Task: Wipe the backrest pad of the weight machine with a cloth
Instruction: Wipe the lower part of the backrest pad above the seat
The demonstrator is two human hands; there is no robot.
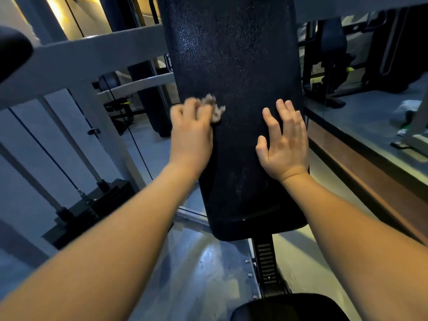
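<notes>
The left hand [191,133] is closed around a small crumpled pale cloth [214,107], which is pressed against the left edge of the pad [236,66]; part of the cloth is seen bunched out past the fingertips. The hand and cloth are blurred. The right hand [283,140] is held open and empty, fingers spread slightly, laid flat against the pad's right edge as if to steady it. Both bare forearms are stretched forward from the bottom corners of the view.

The pad, black and textured, stands directly ahead of both hands, with its long axis running upward and away. The hands are placed at about its middle height, one at each side, so most of its upper surface lies above them and a shorter stretch below. The cloth hand is judged the nearer to unwiped surface, with the width of the pad open to its right.

Behind the pad, a grey frame [81,56] and a weight stack [92,205] with cables are seen to the left; a black seat [289,308] shows at the bottom edge
</notes>
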